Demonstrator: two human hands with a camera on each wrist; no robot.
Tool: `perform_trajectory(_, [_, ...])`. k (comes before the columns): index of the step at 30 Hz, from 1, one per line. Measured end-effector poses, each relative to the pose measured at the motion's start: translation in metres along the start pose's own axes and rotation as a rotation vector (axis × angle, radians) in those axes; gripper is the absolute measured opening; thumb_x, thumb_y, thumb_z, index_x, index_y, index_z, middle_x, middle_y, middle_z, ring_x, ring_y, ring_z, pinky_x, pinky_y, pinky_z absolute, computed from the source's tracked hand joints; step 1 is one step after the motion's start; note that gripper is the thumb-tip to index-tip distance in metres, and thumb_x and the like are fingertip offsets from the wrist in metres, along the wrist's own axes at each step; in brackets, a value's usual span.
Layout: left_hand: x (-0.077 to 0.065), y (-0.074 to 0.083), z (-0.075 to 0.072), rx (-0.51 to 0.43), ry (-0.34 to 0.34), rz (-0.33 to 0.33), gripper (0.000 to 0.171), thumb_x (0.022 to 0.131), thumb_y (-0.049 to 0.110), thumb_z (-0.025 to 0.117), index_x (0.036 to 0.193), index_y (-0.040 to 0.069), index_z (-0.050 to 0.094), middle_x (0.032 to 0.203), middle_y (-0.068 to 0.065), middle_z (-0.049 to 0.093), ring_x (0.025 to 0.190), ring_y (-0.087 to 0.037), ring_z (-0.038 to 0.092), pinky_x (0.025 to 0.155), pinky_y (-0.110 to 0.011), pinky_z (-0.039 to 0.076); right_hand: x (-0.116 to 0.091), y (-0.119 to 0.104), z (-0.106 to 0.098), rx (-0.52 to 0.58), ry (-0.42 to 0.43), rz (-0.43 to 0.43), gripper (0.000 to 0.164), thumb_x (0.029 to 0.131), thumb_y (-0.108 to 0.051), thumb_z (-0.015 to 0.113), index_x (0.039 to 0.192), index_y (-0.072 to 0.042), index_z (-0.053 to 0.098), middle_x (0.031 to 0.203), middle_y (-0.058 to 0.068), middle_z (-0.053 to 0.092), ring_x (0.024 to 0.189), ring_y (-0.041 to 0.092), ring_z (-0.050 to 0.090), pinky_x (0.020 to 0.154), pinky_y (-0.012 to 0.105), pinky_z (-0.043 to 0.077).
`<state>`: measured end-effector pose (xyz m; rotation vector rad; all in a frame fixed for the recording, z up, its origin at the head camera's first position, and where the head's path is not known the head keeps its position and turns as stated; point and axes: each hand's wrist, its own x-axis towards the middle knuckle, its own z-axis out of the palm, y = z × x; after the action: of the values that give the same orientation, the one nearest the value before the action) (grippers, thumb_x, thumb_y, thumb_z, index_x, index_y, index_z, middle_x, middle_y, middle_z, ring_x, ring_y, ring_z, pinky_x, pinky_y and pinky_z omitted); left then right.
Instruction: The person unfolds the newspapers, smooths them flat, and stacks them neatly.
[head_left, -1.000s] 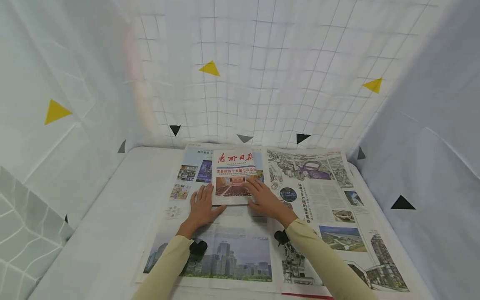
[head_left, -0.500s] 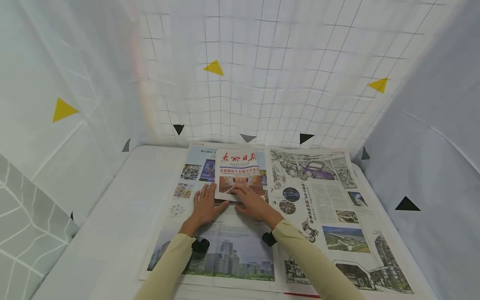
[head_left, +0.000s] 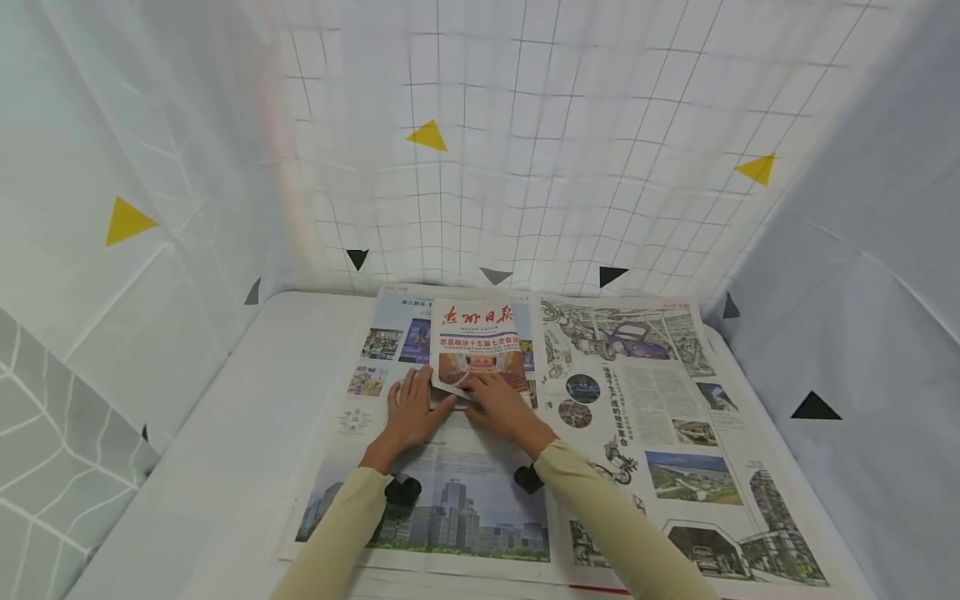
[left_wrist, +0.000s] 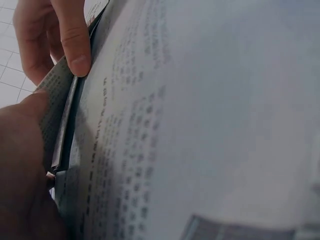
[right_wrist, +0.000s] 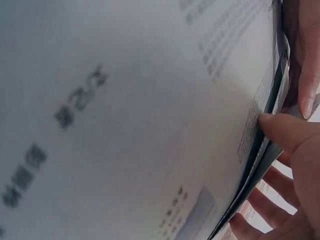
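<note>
A small folded newspaper (head_left: 480, 333) with a red masthead lies on larger spread newspaper sheets (head_left: 480, 467). My left hand (head_left: 411, 412) rests at its lower left corner, fingers along the left side and thumb toward the near edge. My right hand (head_left: 504, 408) pinches the near edge, fingers on top and thumb at the edge. That edge stands slightly raised there. In the left wrist view, a loose layer (left_wrist: 57, 95) tilts up from the fold beside my left thumb. The right wrist view shows my right thumb (right_wrist: 285, 130) against the stacked paper edges.
The spread sheets cover the middle and right of a white table (head_left: 187, 467). White sheeting with a grid (head_left: 525, 150) rises behind, with plain sheeting at both sides. A thin red strip (head_left: 600, 589) shows at the sheets' near edge.
My right hand has moved left and nearer from the small newspaper's right side to the middle of its near edge, which has lifted slightly. My left hand has stayed almost still.
</note>
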<state>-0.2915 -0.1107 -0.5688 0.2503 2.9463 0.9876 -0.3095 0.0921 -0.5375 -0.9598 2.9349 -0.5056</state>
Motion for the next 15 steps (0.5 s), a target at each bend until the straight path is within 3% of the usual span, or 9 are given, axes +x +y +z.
perform_trajectory(7, [-0.0005, 0.0011, 0.0015, 0.004, 0.010, -0.013, 0.081, 0.105, 0.050, 0.051, 0.164, 0.004, 0.019, 0.172, -0.018, 0.021, 0.162, -0.039, 0.013, 0.128, -0.063, 0.006, 0.0016, 0.0002, -0.0007, 0.066, 0.032, 0.031, 0.036, 0.101, -0.025, 0.067, 0.132, -0.009, 0.063, 0.136, 0.012, 0.065, 0.131, 0.034, 0.058, 0.110, 0.052, 0.049])
perform_trajectory(15, [-0.0003, 0.0020, 0.0039, -0.010, 0.036, 0.003, 0.082, 0.104, 0.048, 0.053, 0.163, 0.003, 0.020, 0.171, -0.020, 0.022, 0.161, -0.040, 0.013, 0.127, -0.064, 0.004, 0.0005, -0.0006, 0.0043, 0.053, 0.120, 0.007, 0.025, 0.101, -0.016, 0.066, 0.123, -0.004, 0.066, 0.125, 0.015, 0.070, 0.121, 0.035, 0.064, 0.105, 0.052, 0.052])
